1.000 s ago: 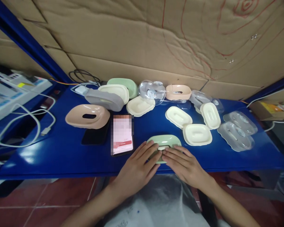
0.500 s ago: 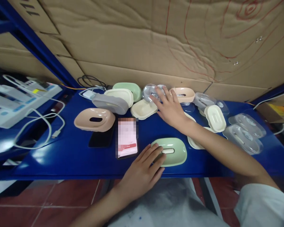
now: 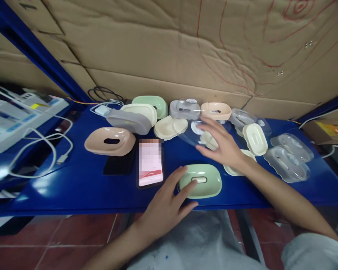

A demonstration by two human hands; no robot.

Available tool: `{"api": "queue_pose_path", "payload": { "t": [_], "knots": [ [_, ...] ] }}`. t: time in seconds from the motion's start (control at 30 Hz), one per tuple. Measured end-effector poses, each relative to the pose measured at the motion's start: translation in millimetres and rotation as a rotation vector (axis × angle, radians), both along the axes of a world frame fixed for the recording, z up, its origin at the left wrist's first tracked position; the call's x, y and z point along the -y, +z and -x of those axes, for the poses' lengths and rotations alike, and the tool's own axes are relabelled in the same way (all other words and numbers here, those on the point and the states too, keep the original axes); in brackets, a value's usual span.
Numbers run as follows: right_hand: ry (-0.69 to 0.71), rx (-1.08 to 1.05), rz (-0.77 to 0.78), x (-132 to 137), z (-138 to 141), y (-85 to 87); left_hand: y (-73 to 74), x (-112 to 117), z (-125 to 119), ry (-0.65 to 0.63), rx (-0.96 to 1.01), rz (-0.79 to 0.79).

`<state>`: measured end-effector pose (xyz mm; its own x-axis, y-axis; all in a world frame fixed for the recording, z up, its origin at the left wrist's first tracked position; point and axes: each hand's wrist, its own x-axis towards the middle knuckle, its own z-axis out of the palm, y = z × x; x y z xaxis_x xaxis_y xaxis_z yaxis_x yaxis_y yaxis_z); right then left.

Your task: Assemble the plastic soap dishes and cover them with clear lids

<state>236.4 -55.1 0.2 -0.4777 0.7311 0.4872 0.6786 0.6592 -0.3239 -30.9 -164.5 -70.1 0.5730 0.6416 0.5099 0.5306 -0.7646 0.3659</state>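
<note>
A green soap-dish base lies upside down near the front edge of the blue table. My left hand rests on its left end, fingers spread around the rim. My right hand hovers above the table behind it, holding a clear plastic lid by its right edge. Several cream inner trays and a heart-shaped cream one lie around.
A phone with a lit screen lies left of the green base, over a dark phone. A pink base, grey base, green base, more clear lids, cables and a cardboard wall surround them.
My right hand left the green base, reached to the back row, took a clear lid and has drawn it back towards me. My left hand stayed on the green base.
</note>
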Motion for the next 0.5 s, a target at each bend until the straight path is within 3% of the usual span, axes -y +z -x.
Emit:
{"api": "queue_pose_path", "payload": {
  "t": [0.1,0.2,0.3,0.5],
  "knots": [
    [0.122,-0.039,0.185,60.5,-23.6,-6.8,-2.5,3.6,1.6,0.056,0.073,-0.025],
    [0.209,-0.062,0.279,100.7,-36.3,-18.7,-3.2,5.3,2.3,0.043,0.106,-0.050],
    [0.238,-0.033,0.276,112.9,-33.7,-29.4,-2.0,3.5,1.8,-0.002,0.071,-0.017],
    [0.217,0.000,0.271,105.8,-24.9,-37.0,-0.7,-1.3,0.5,-0.003,0.055,0.035]
  ]
}}
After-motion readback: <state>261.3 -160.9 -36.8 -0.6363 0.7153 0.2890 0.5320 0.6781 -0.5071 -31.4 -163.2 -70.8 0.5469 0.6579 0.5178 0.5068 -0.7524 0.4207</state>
